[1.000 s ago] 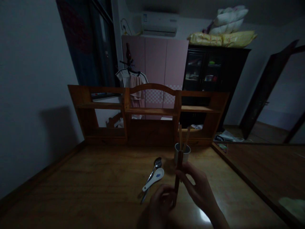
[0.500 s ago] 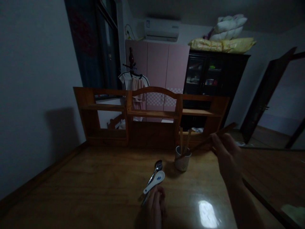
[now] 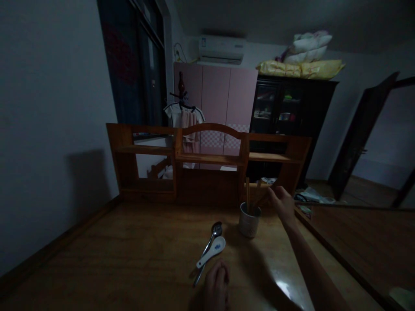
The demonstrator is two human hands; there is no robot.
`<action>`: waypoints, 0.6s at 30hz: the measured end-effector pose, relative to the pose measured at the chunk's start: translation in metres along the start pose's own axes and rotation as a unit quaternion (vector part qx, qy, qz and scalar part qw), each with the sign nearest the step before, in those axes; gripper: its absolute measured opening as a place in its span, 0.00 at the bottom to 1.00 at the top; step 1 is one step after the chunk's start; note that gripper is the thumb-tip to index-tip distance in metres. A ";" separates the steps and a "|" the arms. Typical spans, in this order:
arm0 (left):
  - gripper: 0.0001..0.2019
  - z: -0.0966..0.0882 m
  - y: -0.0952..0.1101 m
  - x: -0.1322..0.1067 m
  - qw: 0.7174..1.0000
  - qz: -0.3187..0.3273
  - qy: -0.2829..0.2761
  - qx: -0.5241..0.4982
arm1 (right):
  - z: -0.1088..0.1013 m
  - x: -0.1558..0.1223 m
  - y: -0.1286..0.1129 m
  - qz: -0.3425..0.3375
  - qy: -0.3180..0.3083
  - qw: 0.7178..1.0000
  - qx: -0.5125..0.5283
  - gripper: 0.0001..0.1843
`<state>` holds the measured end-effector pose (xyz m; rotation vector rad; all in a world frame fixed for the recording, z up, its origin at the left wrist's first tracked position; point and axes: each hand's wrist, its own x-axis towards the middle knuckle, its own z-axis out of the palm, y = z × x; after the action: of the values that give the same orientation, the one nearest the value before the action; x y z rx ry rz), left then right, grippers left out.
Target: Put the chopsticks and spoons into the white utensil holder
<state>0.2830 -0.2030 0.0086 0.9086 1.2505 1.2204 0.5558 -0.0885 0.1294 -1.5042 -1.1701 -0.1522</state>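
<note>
My right hand pinches the upper part of dark brown chopsticks, whose lower ends are inside a light patterned cup. How many it holds is hard to make out in the dim light. Lighter wooden chopsticks lean in the same cup. My left hand rests on the table, fingers curled together, with nothing visible in them. Just beyond it lies a white ceramic spoon with a blue mark, across the handle of a metal spoon. A dark-edged spoon bowl shows at the far end.
The wooden table carries a low wooden shelf unit along its back edge, behind the cup. A wall borders the left side. Farther back stand a pink wardrobe, a black cabinet and a clothes stand.
My right hand has moved left and closer to the cup, bringing the dark chopsticks from a slanted position into a steeper one in it. My left hand stays beside the spoons.
</note>
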 end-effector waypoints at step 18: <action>0.07 0.000 -0.003 -0.006 0.998 0.043 -0.028 0.033 | 0.011 -0.004 0.027 0.026 -0.044 0.999 0.021 0.26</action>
<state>0.2843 -0.2095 0.0064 1.0470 1.2239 1.2193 0.5683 -0.0774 0.1047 -1.5153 -1.1957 -0.0279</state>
